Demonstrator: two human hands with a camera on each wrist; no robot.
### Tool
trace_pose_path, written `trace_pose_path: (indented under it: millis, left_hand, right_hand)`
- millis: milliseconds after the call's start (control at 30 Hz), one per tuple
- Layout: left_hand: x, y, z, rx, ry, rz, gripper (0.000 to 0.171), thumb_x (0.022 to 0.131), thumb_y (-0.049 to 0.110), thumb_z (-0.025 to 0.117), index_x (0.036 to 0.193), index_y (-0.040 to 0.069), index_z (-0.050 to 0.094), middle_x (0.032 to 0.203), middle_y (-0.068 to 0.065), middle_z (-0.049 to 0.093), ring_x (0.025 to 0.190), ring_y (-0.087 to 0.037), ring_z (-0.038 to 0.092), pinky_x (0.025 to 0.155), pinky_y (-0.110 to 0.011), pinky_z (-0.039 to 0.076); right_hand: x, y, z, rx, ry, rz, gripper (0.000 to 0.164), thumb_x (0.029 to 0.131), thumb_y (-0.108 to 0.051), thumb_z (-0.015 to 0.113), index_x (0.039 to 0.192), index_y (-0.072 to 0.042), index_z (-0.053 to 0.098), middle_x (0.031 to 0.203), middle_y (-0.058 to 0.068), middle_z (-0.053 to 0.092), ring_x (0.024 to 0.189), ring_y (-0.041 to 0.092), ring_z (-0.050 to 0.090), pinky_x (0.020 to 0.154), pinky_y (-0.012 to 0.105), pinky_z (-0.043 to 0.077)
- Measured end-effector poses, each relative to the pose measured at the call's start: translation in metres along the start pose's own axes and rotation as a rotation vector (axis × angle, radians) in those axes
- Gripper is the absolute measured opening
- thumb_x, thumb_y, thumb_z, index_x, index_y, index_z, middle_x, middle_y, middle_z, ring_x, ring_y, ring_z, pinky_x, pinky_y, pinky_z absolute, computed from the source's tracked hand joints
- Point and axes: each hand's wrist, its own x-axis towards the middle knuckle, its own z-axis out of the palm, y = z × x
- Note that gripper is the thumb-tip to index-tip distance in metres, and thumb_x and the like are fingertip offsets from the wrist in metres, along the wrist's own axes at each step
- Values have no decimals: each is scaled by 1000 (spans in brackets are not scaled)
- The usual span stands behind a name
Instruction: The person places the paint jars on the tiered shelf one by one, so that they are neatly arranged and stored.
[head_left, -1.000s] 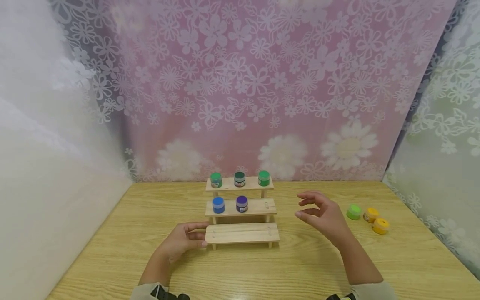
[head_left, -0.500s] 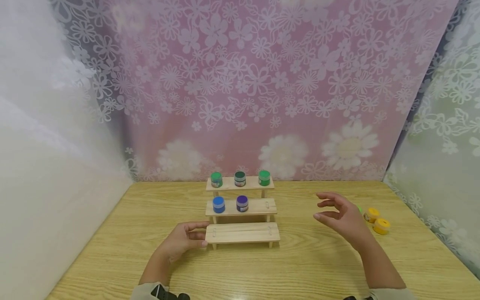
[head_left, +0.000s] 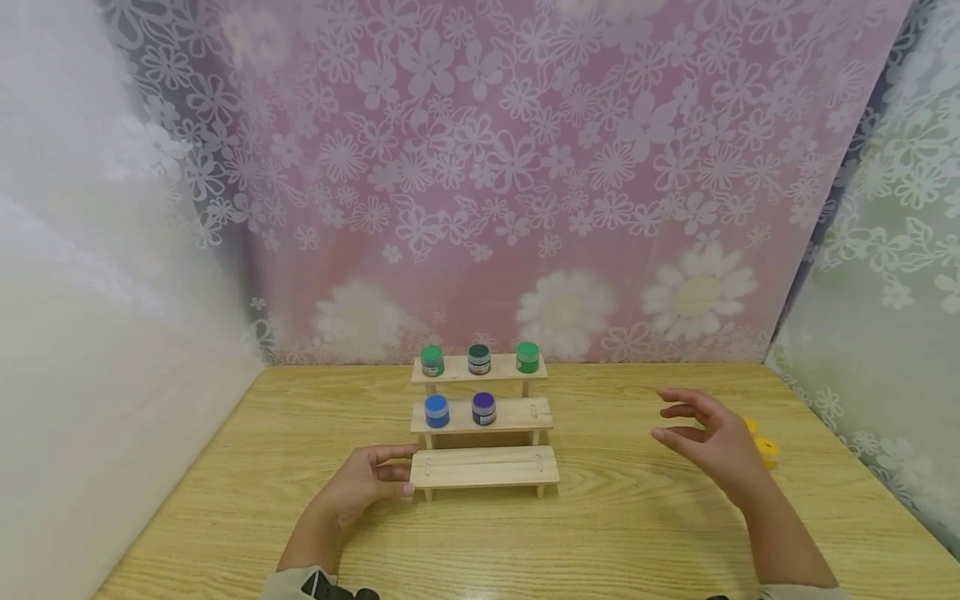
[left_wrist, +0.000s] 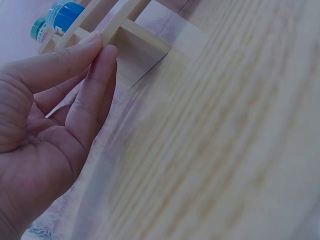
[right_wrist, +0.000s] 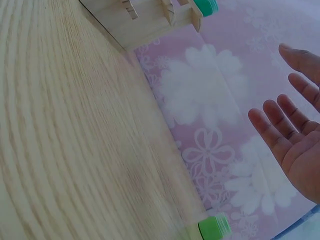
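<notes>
A three-tier wooden stand (head_left: 483, 468) is on the table. My left hand (head_left: 367, 483) pinches the left end of its lowest step between thumb and fingers; the left wrist view shows this hand (left_wrist: 60, 110) at the step's end. Two green jars and a dark green jar (head_left: 479, 359) stand on the top tier. On the middle tier are a blue jar (head_left: 437, 411) and a purple jar (head_left: 483, 408). To the right, my right hand (head_left: 712, 442) hovers above the table, fingers apart and holding nothing. It mostly hides the yellow jars (head_left: 768, 452). A light green jar (right_wrist: 214, 228) shows in the right wrist view.
The wood-grain table (head_left: 600, 533) runs back to a pink floral curtain (head_left: 480, 208). A white sheet (head_left: 112, 333) borders the left side, and a pale floral one (head_left: 900, 333) the right.
My right hand has moved right, away from the stand and toward the loose jars, now covering most of them. The left hand and the stand have stayed in place.
</notes>
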Motion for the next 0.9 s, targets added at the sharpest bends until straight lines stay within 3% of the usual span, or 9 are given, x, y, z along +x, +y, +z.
trace_pose_path:
  millis: [200,300,700,900]
  left_hand:
    - [0,0,0,6,2,-2,65,82,0,77,139,-9,47,106,-16,69,98,-22,66,78,-30,56]
    - [0,0,0,8,4,-5,65,82,0,77,139,-9,47,107,-16,69,98,-22,66,79,-30,55]
    - [-1,0,0,3,5,-13,64,83,-1,76,140,-8,47,107,-16,69,99,-23,66,78,-30,55]
    - [-1,0,-1,4,0,-16,65,82,1,77,139,-7,47,106,-15,69,98,-22,65,79,-30,55]
  right_hand:
    - [-8,4,-13,-72,38,27,49,91,-8,70,137,-7,54,134,-3,52,108,7,56,81,17,51]
    - [-10,8,-20,-114,58,36,49,91,-10,70,137,-8,54,132,-8,53,107,4,56,81,15,50]
    - [-20,25,-40,-137,120,58,49,91,-7,70,137,-6,55,126,-16,55,104,0,57,80,11,49]
    - [-27,29,-58,-128,179,133,46,92,-10,69,137,-8,56,122,-21,56,104,-5,56,77,11,50]
